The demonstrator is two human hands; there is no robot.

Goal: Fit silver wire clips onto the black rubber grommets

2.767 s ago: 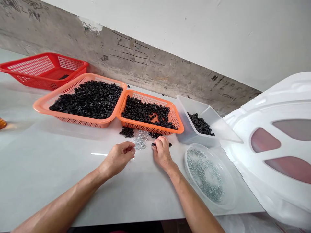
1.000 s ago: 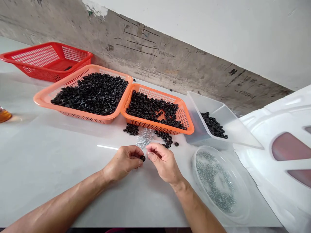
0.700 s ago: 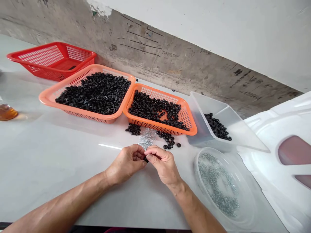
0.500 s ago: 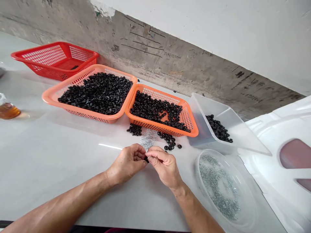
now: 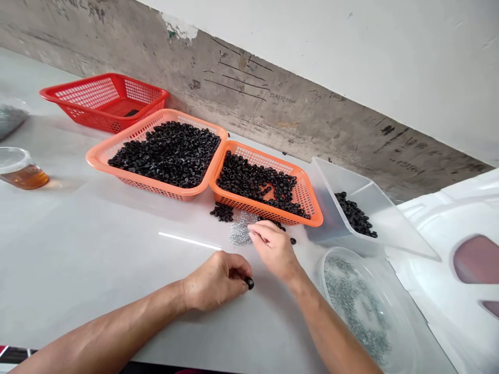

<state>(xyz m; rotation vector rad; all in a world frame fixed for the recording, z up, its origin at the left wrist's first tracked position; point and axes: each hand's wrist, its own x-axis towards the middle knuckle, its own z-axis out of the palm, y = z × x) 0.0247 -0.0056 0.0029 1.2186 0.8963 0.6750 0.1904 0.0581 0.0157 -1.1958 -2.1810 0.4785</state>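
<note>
My left hand (image 5: 218, 280) rests on the white table (image 5: 97, 244) with its fingers curled, pinching a small black ring (image 5: 249, 283) at the fingertips. My right hand (image 5: 275, 249) reaches forward, its fingertips pinched at the edge of a small heap of tiny silver parts (image 5: 239, 232) on the table. Loose black rings (image 5: 223, 212) lie just beyond, in front of the small orange basket (image 5: 312, 213), which holds several more rings.
A larger orange basket (image 5: 97, 156) heaped with black parts sits left, a red basket (image 5: 58, 93) behind it. A clear tub (image 5: 331, 182) with black rings and a clear round dish (image 5: 397, 332) of silver parts lie right. A cup of amber liquid (image 5: 21, 174) stands far left. White foam (image 5: 460, 208) at right.
My hands, joined together on the black ring a moment ago, have parted. The left hand dropped toward me with the ring; the right hand went forward to the silver heap.
</note>
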